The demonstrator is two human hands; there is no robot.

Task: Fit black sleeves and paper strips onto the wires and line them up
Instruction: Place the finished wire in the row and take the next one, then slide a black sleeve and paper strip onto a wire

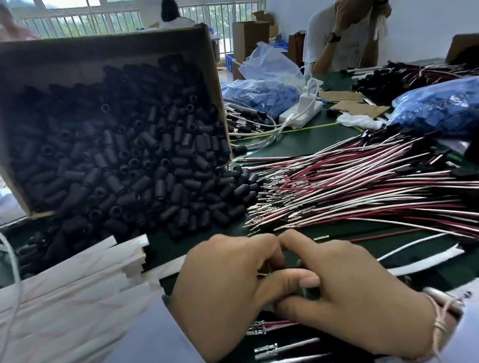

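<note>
Tightly curled, fingers (265, 245) of left hand (227, 296) and right hand (362, 298) tip to tip above the near edge of the green table (302, 141), left thumb laid across the gap. Whatever sits between them hidden by knuckles; cannot tell what is pinched, or whether anything is. Only a thin pale sliver showing by the left fingers.

Just below the hands, lined-up wires (281, 351) side by side, metal terminals pointing left. Left of the hands, a thick stack of paper strips (66, 296).

Beyond the hands, black sleeves (141, 168) spilling from a tilted cardboard box (68, 54) onto the table, the heap's right edge touching the terminal ends of loose wires (367, 184), red and white, fanned out to the right.

Further back, blue bags (447, 107), a white power strip (302, 113), a seated person (344, 38).
</note>
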